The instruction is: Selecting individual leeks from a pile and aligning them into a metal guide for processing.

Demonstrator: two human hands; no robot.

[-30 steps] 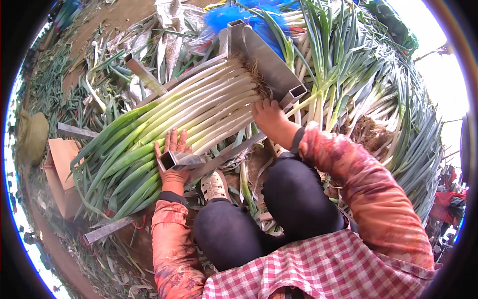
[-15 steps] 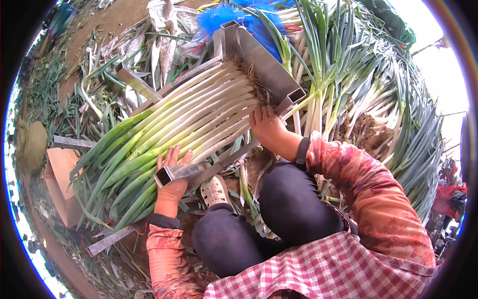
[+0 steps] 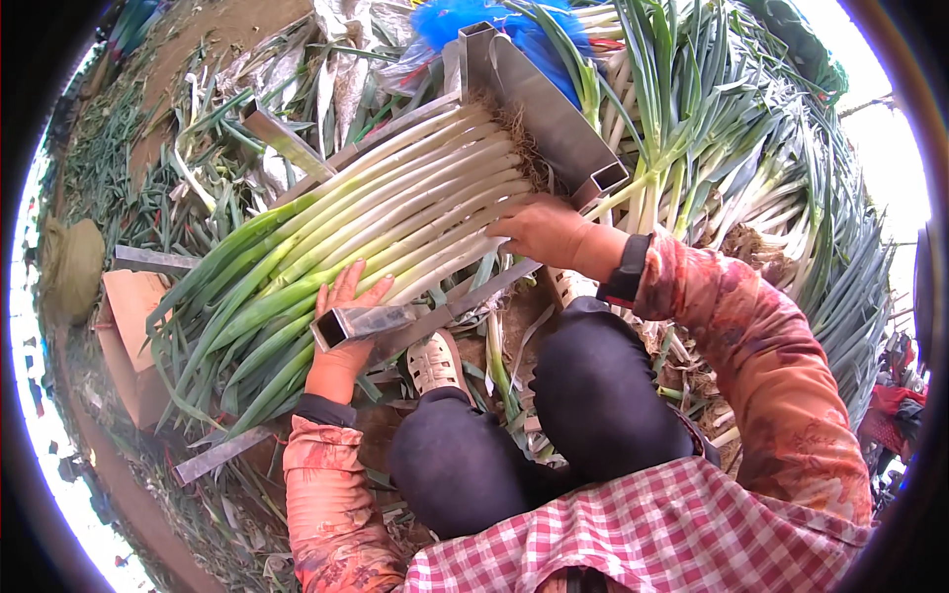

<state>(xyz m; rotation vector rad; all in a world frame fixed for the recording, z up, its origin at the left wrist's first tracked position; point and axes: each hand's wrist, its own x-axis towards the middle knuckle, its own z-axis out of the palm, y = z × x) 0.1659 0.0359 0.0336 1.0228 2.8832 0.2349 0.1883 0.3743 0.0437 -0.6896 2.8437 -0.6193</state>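
A row of leeks lies side by side in a metal frame, white stems toward the upper right and green leaves toward the lower left. Their roots meet an upright metal plate. My left hand reaches round a square metal tube, its fingers spread on the pale green part of the nearest leeks. Over the white stems close to the root end lies my right hand, fingers stretched across the nearest leeks; some of its fingertips are hard to make out.
A large heap of leeks rises at the right. Blue netting lies behind the plate. At the left stand a cardboard box and the frame's metal bars. Leaf scraps cover much of the ground around my shoes.
My right hand has turned and shifted from the root end a little way along the stems. My left hand stays on the leeks. The whole view has shifted slightly.
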